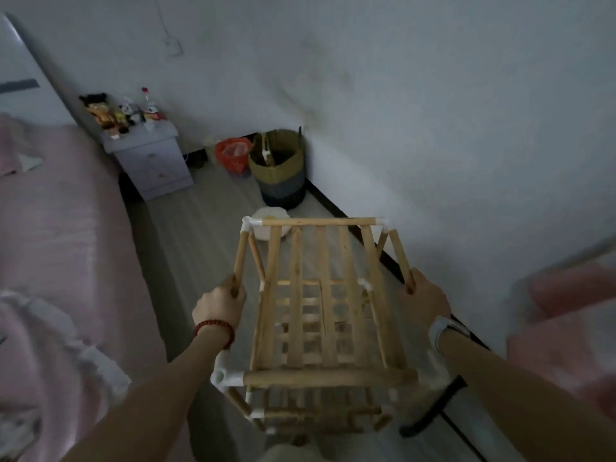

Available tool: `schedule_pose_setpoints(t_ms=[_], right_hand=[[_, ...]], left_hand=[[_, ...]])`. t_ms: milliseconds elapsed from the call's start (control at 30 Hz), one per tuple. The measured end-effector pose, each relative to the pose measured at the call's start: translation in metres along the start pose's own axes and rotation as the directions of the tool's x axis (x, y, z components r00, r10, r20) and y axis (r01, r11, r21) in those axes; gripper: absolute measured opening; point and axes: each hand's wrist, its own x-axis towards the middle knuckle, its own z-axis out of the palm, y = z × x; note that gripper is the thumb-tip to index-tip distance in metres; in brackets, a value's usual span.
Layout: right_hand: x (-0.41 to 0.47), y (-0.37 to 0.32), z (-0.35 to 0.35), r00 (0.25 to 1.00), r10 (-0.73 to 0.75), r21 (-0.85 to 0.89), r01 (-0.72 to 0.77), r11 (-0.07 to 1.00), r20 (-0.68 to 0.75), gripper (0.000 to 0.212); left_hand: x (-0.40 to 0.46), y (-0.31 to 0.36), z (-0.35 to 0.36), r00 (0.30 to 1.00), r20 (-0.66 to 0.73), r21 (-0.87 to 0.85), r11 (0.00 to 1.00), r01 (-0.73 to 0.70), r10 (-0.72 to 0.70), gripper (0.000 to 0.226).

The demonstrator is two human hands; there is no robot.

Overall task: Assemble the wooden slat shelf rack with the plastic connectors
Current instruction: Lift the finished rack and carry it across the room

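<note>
Both hands hold the wooden rack (320,308) up over the floor strip (200,235) between bed (66,228) and wall (433,128): left hand (218,306) and right hand (425,300) each curled round a side rod; woven basket (278,168) stands farther along the strip
</note>
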Motion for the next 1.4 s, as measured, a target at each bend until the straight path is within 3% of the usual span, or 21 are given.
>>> schedule_pose_setpoints(t_ms=[167, 333, 633, 867, 1067, 1267, 1400], right_hand=[[0.103, -0.034, 0.006, 0.994, 0.099, 0.020, -0.098, 0.995, -0.055, 0.008], [0.212, -0.054, 0.016, 0.987, 0.161, -0.009, -0.161, 0.987, -0.023, 0.011], [0.406, -0.063, 0.049, 0.935, 0.354, 0.030, -0.353, 0.935, -0.016, 0.006], [0.486, -0.068, 0.068, 0.805, 0.588, 0.041, -0.592, 0.805, 0.074, 0.016], [0.537, -0.063, 0.130, 0.632, 0.771, 0.118, -0.773, 0.623, 0.071, 0.012], [0.584, -0.041, 0.185, 0.485, 0.869, 0.159, -0.870, 0.467, 0.101, 0.005], [0.596, -0.020, 0.205, 0.430, 0.893, 0.131, -0.900, 0.415, 0.131, 0.005]], left_hand=[[0.129, 0.037, 0.007, 0.995, 0.071, 0.006, 0.998, -0.069, 0.068, 0.018], [0.252, 0.074, 0.031, 0.982, 0.158, 0.025, 0.994, -0.106, 0.100, 0.021], [0.483, 0.167, 0.107, 0.895, 0.428, 0.107, 0.976, -0.189, 0.126, 0.025], [0.617, 0.215, 0.173, 0.806, 0.579, 0.152, 0.955, -0.254, 0.122, 0.026], [0.692, 0.258, 0.239, 0.657, 0.726, 0.159, 0.880, -0.447, 0.202, 0.017], [0.751, 0.292, 0.327, 0.607, 0.742, 0.168, 0.799, -0.578, 0.283, 0.007], [0.760, 0.304, 0.364, 0.573, 0.764, 0.182, 0.753, -0.633, 0.296, 0.022]])
